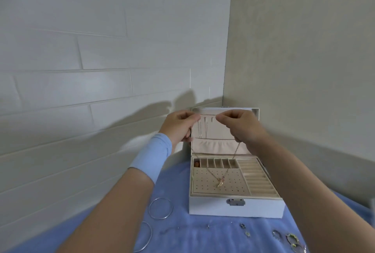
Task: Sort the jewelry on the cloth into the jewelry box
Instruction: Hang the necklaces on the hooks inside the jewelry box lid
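The white jewelry box [211, 206] stands open on the blue cloth [192, 236], its lid upright against the wall. My left hand [179, 126] and my right hand [241, 126] each pinch one end of a thin gold necklace [233, 157] in front of the lid's top. The chain is stretched between my fingertips and its loop hangs down, with the gold pendant [219, 183] dangling over the perforated earring pad. Silver chains hang from hooks inside the lid [203, 129]. Two silver bangles [160, 208] lie on the cloth at the left.
Small earrings [244, 229] and rings [292, 239] lie scattered on the cloth in front of the box. A thin silver chain [172, 230] lies left of them. A white brick wall is at the left and a beige wall at the right, meeting behind the box.
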